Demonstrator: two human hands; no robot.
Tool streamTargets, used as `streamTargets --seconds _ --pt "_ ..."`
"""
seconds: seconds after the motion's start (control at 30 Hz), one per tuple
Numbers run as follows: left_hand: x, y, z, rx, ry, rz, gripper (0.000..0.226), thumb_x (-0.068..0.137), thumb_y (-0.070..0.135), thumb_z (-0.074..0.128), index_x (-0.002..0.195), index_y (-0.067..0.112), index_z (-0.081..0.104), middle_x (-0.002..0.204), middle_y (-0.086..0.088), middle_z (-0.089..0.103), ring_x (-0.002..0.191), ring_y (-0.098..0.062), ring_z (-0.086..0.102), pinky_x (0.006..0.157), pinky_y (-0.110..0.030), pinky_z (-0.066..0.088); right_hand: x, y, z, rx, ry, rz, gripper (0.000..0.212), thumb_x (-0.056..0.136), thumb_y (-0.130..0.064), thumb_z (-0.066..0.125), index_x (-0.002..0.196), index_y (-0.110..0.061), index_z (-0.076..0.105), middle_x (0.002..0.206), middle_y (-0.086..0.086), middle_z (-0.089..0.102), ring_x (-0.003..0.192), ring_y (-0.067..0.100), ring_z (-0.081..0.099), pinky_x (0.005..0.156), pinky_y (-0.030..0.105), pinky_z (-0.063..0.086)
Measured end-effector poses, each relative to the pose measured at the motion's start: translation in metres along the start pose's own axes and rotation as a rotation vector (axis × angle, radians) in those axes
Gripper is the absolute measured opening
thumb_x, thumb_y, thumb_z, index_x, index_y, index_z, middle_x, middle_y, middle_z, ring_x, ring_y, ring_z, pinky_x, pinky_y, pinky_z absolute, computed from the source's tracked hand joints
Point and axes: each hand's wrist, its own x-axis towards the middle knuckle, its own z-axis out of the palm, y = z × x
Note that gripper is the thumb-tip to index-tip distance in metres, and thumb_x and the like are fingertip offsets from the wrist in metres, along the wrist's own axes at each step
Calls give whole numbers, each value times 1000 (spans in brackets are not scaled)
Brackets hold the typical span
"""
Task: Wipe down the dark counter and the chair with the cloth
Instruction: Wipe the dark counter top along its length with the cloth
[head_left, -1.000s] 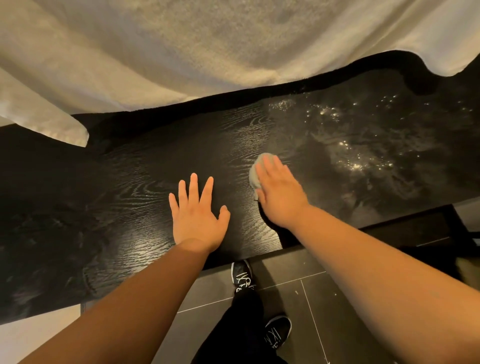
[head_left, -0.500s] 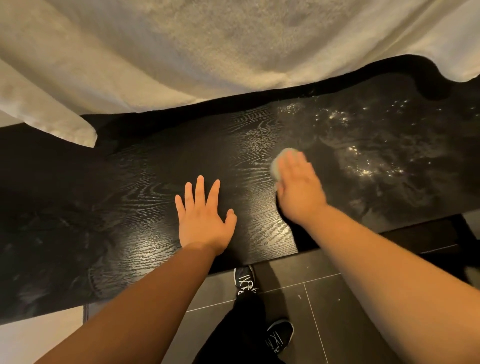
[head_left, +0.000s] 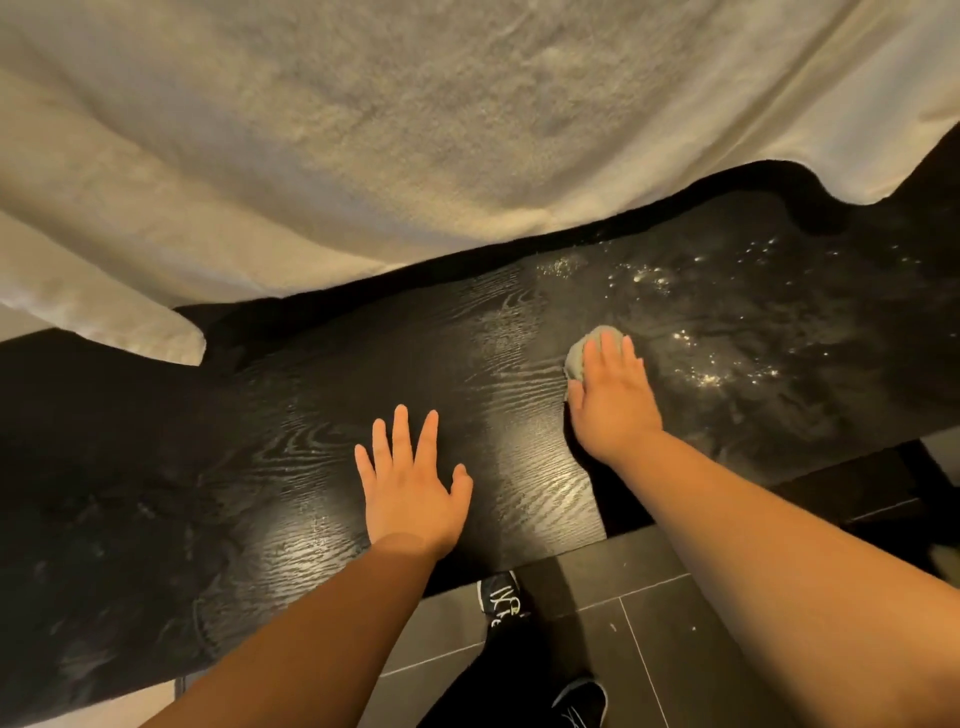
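Observation:
The dark wood-grain counter (head_left: 270, 457) runs across the view, with a wet, speckled patch on its right part. My right hand (head_left: 613, 395) presses flat on a small grey cloth (head_left: 584, 351), fingers straight; only the cloth's far and left edge shows past my fingers. My left hand (head_left: 410, 488) rests flat on the counter near its front edge, fingers spread, holding nothing. No chair is clearly visible.
A large white towel (head_left: 415, 130) hangs over the counter's far side, and a fold of it lies on the counter at the left. Dark floor tiles (head_left: 665, 623) and my black shoes (head_left: 498, 597) are below the front edge. A dark shape (head_left: 872, 488) sits under the counter at right.
My right hand has slid the cloth to the right and a little farther away, toward the wet speckled patch. My left hand stays flat in the same place.

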Motion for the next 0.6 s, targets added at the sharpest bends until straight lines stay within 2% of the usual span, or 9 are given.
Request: streamTargets --seconds 0.07,0.13,0.23,0.3,0.37,0.4,0.5,0.53,0.6 --pt "0 3 -4 -17 -19 -20 80 94 63 28 167 33 19 177 -6 3 162 -34 -3 129 -60 0 -15 -23 6 6 -76 -116 69 106 -51 21 163 -12 14 171 11 3 157 37 -3 128 49 6" --pt "4 11 -10 -96 -38 -61 75 96 59 38 166 34 25 176 -4 5 162 -34 -2 128 -63 0 -28 -29 11 -28 -139 -288 75 102 -59 11 164 -17 15 172 6 2 158 32 -6 128 47 6" --pt "23 24 -22 -182 -48 -49 70 101 51 48 165 37 24 177 0 2 162 -30 -4 127 -64 -3 -15 -5 4 -72 -161 -460 68 104 -52 19 163 -18 21 172 2 11 158 28 4 128 44 9" --pt "43 30 -27 -159 -18 49 72 101 50 49 166 34 24 177 -2 4 162 -29 -1 130 -58 0 7 18 -8 -45 -96 -344 58 105 -44 30 157 -20 27 167 1 19 154 31 19 125 50 22" --pt "67 35 -32 -140 -2 101 72 102 52 47 167 34 21 177 -3 5 162 -30 1 131 -55 1 27 41 -21 33 16 -73 45 102 -36 39 142 -18 32 150 7 30 134 36 37 108 58 41" --pt "79 36 -33 -132 0 112 72 102 52 46 167 34 20 177 -3 5 162 -30 1 131 -55 0 34 47 -24 43 59 26 42 101 -33 41 138 -15 33 144 9 31 129 36 37 106 59 41" --pt "105 40 -31 -74 -25 143 72 103 55 40 168 34 15 177 -3 2 162 -31 -1 131 -56 1 42 36 -20 2 64 104 52 104 -31 35 149 -6 29 159 14 21 149 40 15 123 56 21" --pt "109 40 -29 -54 -29 147 72 103 56 37 168 34 14 177 -3 1 162 -32 -2 130 -56 1 41 24 -14 17 34 86 56 106 -32 34 155 -6 24 164 15 14 154 39 6 127 53 13" --pt "108 42 -25 -20 -12 141 72 103 56 32 168 34 10 177 -3 -2 162 -32 -5 130 -57 0 32 -6 -2 23 -28 -64 62 107 -33 33 161 -10 15 170 12 3 157 35 -5 128 50 6"
